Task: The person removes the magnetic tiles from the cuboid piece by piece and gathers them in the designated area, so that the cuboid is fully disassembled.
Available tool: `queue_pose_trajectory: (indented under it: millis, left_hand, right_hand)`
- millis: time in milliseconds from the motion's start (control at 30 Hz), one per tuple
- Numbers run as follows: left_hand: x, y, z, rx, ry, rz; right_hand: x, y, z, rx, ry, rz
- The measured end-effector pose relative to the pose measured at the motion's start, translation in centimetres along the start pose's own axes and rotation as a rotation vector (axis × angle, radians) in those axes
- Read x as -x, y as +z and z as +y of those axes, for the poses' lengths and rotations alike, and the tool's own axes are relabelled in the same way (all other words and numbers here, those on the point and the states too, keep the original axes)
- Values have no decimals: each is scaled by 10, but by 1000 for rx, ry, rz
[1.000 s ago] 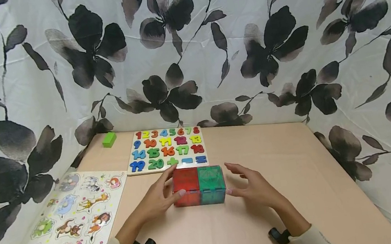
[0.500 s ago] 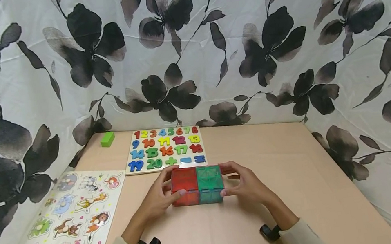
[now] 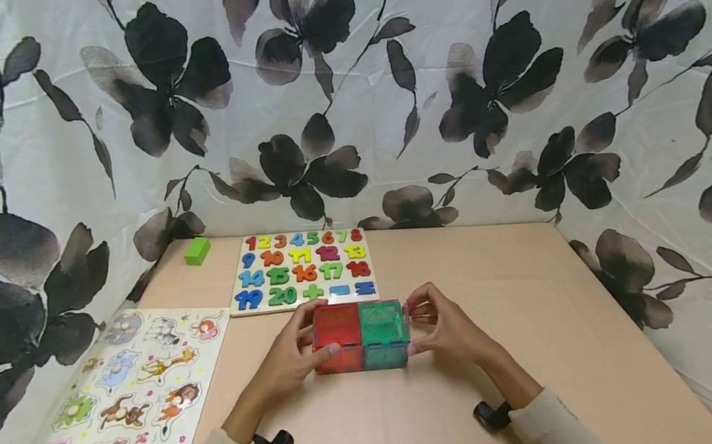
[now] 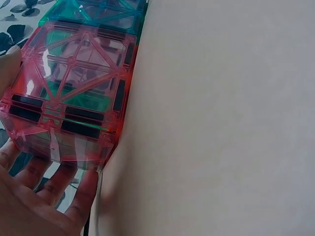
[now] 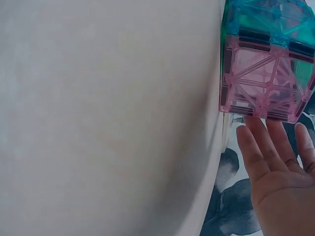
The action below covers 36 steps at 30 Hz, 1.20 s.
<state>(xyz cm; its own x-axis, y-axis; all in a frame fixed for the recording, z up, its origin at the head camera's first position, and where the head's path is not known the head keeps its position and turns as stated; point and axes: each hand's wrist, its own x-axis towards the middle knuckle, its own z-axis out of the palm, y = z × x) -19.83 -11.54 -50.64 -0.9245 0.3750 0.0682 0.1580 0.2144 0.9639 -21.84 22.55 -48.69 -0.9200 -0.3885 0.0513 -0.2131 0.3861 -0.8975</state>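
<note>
A box built of see-through magnetic tiles (image 3: 351, 335) stands near the table's middle, red on its left half and green-teal on its right. My left hand (image 3: 289, 354) grips the red end, thumb on the front and fingers round the back. In the left wrist view its fingers (image 4: 59, 184) lie along the far edge. My right hand (image 3: 447, 326) holds a pink magnetic tile (image 5: 256, 78) at the box's right end, thumb at the front edge and fingertips at the back edge. A pink sliver of that tile stands out beside the green side in the head view.
A number puzzle board (image 3: 300, 270) lies right behind the box. To the left lies a large animal puzzle board (image 3: 117, 411). A green block (image 3: 197, 251) sits at the table's back left corner. Flowered cloth (image 3: 393, 97) hangs behind the table (image 3: 505, 277).
My right hand has come in from beside the box to its right end, and its fingers have then shifted slightly outward, with the pink tile's edge now showing. The left hand keeps its grip.
</note>
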Motion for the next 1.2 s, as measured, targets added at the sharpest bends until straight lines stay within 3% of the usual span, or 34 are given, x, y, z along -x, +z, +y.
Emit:
queue_pose_trajectory:
  millis: [133, 300, 767, 967, 1200]
  left_hand:
    - [0, 0, 0, 11, -1, -2]
    - [0, 0, -1, 21, -3, -4]
    - [1, -1, -1, 17, 7, -3]
    - [1, -1, -2, 21, -4, 0]
    - [0, 1, -3, 38, 6, -7]
  right_hand:
    - [-2, -4, 7, -57, -35, -24]
    - [-3, -8, 13, -51, -49, -23]
    - [1, -39, 17, 16, 3, 141]
    - [-10, -49, 21, -57, 84, 223]
    - [-36, -53, 26, -154, 166, 285]
